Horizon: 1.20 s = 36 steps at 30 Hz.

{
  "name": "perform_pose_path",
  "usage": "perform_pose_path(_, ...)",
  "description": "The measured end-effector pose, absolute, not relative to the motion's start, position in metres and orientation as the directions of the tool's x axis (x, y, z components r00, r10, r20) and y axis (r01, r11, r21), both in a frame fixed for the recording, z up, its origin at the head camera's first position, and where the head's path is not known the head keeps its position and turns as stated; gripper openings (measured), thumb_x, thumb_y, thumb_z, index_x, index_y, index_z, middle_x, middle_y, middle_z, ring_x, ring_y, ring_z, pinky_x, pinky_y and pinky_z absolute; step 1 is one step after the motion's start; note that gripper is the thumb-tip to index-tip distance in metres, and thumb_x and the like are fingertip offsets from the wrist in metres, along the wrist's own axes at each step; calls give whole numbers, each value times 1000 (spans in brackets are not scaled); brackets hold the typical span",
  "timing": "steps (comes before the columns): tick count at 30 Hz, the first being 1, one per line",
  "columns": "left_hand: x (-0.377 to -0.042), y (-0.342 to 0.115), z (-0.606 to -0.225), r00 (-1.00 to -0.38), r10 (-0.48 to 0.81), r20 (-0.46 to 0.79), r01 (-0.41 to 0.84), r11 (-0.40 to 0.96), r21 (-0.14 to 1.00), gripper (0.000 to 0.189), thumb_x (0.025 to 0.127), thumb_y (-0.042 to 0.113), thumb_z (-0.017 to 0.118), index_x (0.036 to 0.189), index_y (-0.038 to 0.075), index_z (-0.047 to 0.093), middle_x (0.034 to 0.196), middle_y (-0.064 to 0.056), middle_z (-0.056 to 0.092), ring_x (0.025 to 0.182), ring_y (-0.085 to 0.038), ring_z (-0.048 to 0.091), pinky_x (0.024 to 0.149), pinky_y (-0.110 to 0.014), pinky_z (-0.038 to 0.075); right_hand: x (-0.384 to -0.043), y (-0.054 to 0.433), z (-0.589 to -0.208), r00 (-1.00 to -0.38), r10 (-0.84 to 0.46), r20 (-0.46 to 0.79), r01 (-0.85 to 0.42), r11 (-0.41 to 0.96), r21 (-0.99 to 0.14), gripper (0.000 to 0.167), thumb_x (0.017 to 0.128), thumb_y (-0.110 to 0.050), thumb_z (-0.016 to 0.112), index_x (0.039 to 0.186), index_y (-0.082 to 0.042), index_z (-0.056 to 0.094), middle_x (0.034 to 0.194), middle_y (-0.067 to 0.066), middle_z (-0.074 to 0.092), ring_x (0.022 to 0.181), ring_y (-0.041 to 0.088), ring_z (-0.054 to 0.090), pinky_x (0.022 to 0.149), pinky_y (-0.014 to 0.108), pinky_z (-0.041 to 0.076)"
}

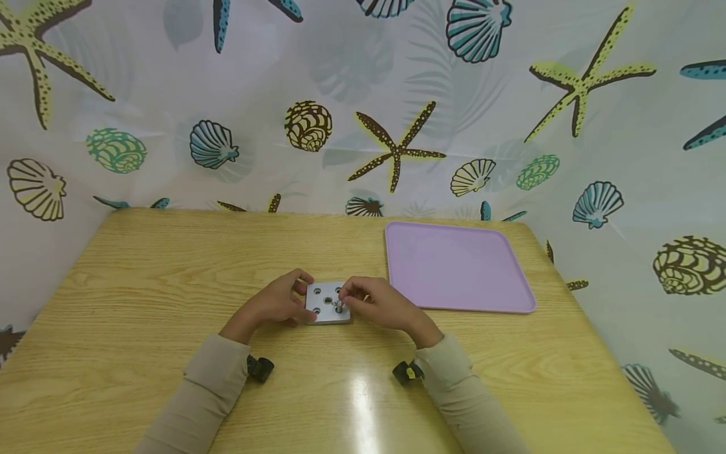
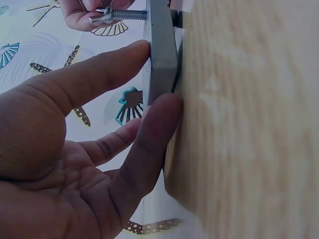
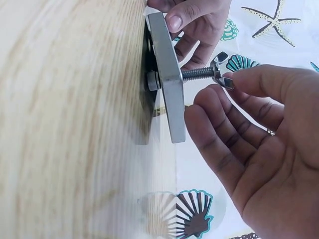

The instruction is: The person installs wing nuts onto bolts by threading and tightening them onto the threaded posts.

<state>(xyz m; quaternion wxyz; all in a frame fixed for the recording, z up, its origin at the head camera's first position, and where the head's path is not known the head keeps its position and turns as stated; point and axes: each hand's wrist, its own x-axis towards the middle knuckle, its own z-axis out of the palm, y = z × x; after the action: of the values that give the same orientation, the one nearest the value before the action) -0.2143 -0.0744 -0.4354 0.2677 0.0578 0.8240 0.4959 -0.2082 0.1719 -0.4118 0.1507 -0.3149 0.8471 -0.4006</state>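
Note:
A small silver metal plate (image 1: 324, 317) with several holes lies low over the wooden table. From one of its near corners a wing bolt (image 3: 199, 73) stands up, its thread showing above the plate. My left hand (image 1: 278, 299) holds the plate by its left side, thumb on the top face and a finger at the lower edge, as the left wrist view shows. My right hand (image 1: 379, 302) is at the winged head of the bolt, the thumb against one wing and the other fingers curled close by. A short round metal piece (image 3: 152, 80) shows under the plate.
A pink tray (image 1: 459, 268) lies on the wooden table (image 1: 170, 271) at the back right. A curtain (image 1: 351, 75) printed with shells and starfish hangs behind and beside the table. Small black devices (image 1: 260, 369) sit at both wrists.

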Motion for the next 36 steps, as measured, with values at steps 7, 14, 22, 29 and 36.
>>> perform_pose_path(7,-214,-75,-436,-850,363,-381,-167,499,850,73,80,7,83,140,7,42,134,-18,49,108,-28,61,71,-34,59,-208,172,-412,-758,-652,-6,-412,486,-771,12,102,-15,56,104,-8,66,96,9,68,83,6,57,75,21,50)
perform_pose_path(14,-214,-74,-434,-852,361,-379,-165,503,849,72,80,7,82,140,7,43,134,-19,49,107,-28,60,71,-34,59,-208,172,-412,-755,-656,-3,-417,483,-770,13,102,-14,56,104,-7,66,95,9,68,82,7,57,75,22,50)
perform_pose_path(22,-213,-74,-434,-853,359,-379,-166,502,849,72,79,7,83,140,7,43,134,-19,49,106,-28,60,71,-34,59,-209,172,-413,-754,-656,-2,-419,484,-768,14,102,-15,55,105,-7,66,95,8,68,82,7,57,75,22,50)
perform_pose_path(29,-213,-74,-434,-854,354,-381,-167,507,846,72,80,7,83,140,7,43,134,-18,49,106,-28,60,70,-33,59,-209,172,-414,-750,-662,-1,-420,478,-772,15,103,-15,54,105,-8,66,94,9,68,81,7,56,74,21,50)
perform_pose_path(36,-213,-74,-435,-854,352,-382,-168,509,844,72,79,7,83,139,7,43,133,-18,50,105,-27,60,70,-33,59,-209,172,-414,-747,-665,5,-428,475,-769,14,102,-14,55,105,-7,66,93,9,68,81,6,56,73,21,50)
